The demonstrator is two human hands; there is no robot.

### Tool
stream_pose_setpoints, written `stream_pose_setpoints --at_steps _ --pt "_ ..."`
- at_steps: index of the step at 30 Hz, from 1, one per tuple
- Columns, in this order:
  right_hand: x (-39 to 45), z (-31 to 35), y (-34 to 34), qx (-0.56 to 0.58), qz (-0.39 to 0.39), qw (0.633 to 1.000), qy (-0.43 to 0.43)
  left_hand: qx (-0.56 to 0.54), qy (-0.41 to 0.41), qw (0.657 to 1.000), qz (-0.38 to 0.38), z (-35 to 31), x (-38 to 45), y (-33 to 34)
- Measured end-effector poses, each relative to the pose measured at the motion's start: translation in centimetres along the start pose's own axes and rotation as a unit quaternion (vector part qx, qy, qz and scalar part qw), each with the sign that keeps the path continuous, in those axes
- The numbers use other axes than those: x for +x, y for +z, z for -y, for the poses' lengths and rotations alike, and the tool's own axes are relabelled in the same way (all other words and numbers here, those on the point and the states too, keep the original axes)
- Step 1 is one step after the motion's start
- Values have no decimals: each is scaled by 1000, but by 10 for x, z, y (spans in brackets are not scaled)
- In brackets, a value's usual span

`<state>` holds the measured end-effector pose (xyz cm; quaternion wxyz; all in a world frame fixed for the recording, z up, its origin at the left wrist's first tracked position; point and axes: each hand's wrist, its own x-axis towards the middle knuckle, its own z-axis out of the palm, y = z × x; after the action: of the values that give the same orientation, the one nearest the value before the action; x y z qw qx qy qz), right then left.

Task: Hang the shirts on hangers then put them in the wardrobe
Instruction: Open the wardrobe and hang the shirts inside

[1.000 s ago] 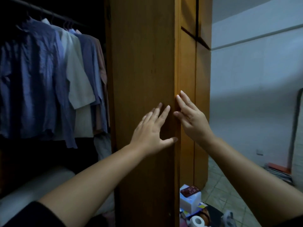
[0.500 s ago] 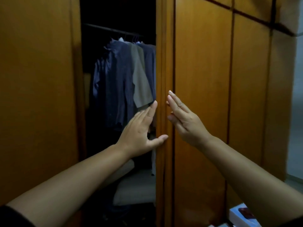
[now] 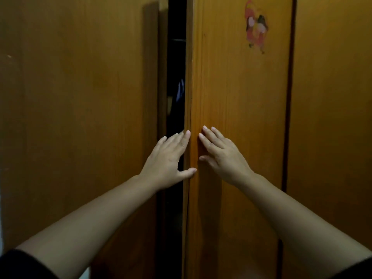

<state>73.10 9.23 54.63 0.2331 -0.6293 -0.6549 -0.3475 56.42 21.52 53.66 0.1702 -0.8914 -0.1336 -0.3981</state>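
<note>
Shirts point(image 3: 179, 91) are inside the wardrobe now, but you can only see a thin bit of blue cloth through the dark gap between the doors. You cannot see any hangers from here. The wardrobe door point(image 3: 237, 97) on the right side is almost closed, and only a narrow slit is left next to the other door point(image 3: 80, 97).

Your left hand point(image 3: 166, 164) lies flat at the door's edge, fingers straight, thumb touching the wood. Your right hand point(image 3: 221, 156) lies flat on the front of the door, fingers straight too. Neither hand is holding anything; both just press on the wood.

A small red sticker point(image 3: 256, 27) sits high up on the door.

It looks like the hanging part is done. What is left seems to be one last push to close the gap.
</note>
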Motion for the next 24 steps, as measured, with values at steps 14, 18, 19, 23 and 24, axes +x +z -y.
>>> stream_pose_setpoints --at_steps 14,18,19,23,24 --pt "66 -37 101 -68 29 992 103 166 -144 974 58 65 40 59" --pt "76 -58 117 -75 53 989 113 176 -155 969 75 79 58 75" --pt "78 -62 120 -76 55 989 115 182 -153 968 82 82 61 80" --pt "85 -73 133 -78 67 988 116 192 -154 963 108 91 70 95" --pt "86 -76 137 -77 73 987 119 189 -160 962 113 93 72 98"
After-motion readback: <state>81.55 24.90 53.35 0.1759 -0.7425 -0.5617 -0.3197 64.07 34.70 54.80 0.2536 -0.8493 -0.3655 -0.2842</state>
